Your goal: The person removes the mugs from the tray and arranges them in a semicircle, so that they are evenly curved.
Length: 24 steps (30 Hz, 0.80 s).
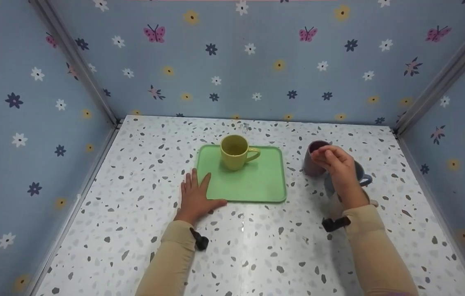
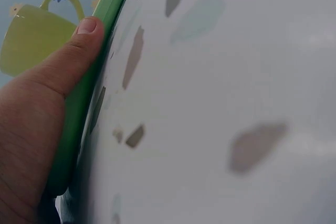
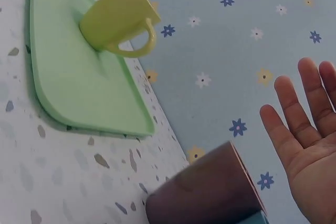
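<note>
A yellow mug [image 1: 233, 158] stands upright on the back half of a light green tray [image 1: 253, 185], its handle to the right. My left hand [image 1: 194, 199] is spread at the tray's front left corner. In the left wrist view the thumb [image 2: 86, 38] lies against the green rim. My right hand [image 1: 342, 172] hovers over the mugs on the right, fingers extended and holding nothing. Just left of it stands a mauve cup [image 1: 314, 166]. A blue mug [image 1: 360, 172] is partly covered by this hand, and a pale mug's handle [image 1: 374, 203] peeks out by the wrist.
The speckled white table [image 1: 257, 246] is enclosed by flower-patterned blue panels [image 1: 249, 61] at the back and both sides. A strip of tabletop separates the tray from the mugs on the right.
</note>
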Each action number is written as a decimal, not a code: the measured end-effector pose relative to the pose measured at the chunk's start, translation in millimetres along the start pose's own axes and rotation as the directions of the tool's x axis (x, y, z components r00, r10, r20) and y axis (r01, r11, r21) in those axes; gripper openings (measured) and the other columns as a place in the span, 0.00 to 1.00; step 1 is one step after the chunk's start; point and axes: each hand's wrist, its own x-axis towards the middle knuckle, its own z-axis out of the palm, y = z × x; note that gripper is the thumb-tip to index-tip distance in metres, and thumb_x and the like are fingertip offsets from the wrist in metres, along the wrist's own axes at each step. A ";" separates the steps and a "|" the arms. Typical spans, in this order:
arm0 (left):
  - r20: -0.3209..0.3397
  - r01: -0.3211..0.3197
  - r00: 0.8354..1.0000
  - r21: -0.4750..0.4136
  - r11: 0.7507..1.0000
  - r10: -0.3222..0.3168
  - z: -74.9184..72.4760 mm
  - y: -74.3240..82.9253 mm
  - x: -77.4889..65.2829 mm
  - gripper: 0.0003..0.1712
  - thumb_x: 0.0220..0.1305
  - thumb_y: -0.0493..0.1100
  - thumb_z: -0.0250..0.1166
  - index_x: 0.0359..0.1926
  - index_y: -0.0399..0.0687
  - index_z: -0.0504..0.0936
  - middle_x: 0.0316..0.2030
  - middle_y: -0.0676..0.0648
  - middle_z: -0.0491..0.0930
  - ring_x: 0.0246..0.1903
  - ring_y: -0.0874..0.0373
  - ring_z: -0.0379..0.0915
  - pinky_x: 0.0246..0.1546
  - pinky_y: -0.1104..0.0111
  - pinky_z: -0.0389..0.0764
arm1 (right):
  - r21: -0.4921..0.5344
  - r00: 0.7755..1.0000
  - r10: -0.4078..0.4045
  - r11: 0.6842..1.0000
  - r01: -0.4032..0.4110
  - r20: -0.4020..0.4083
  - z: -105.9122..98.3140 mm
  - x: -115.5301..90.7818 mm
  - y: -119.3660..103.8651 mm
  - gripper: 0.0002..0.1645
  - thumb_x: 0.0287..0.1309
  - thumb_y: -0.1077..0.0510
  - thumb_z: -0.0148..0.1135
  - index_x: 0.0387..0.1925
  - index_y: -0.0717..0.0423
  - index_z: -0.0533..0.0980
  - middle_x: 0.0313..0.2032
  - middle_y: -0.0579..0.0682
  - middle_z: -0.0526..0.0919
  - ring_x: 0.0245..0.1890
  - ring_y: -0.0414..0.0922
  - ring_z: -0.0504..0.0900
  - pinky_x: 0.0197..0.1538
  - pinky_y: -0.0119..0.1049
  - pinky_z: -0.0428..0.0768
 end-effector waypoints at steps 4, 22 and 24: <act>0.005 0.001 1.000 0.017 1.000 -0.001 0.4 0.2 0.8 0.71 0.44 0.82 0.66 0.81 0.56 0.50 0.79 0.35 0.26 0.77 0.36 0.19 0.74 0.42 0.27 | 0.026 1.000 0.011 1.000 -0.011 0.018 16.8 6.8 6.5 0.14 0.73 0.57 0.58 0.46 0.68 0.78 0.42 0.57 0.87 0.47 0.51 0.87 0.56 0.46 0.83; 0.001 0.000 1.000 0.013 1.000 0.000 0.9 1.5 0.5 0.70 0.45 0.81 0.67 0.81 0.56 0.50 0.79 0.35 0.27 0.77 0.36 0.19 0.75 0.43 0.27 | 0.088 0.995 0.094 0.992 -0.095 0.016 64.1 33.4 48.8 0.07 0.72 0.64 0.57 0.40 0.58 0.81 0.38 0.52 0.87 0.43 0.46 0.87 0.55 0.47 0.83; -0.003 -0.001 1.000 0.009 1.000 0.001 1.2 2.2 0.7 0.70 0.45 0.81 0.68 0.81 0.55 0.51 0.79 0.34 0.27 0.77 0.36 0.20 0.75 0.43 0.27 | 0.085 0.994 0.112 0.990 -0.112 0.013 68.6 35.8 52.9 0.06 0.71 0.63 0.58 0.40 0.58 0.81 0.38 0.51 0.87 0.43 0.45 0.87 0.56 0.48 0.83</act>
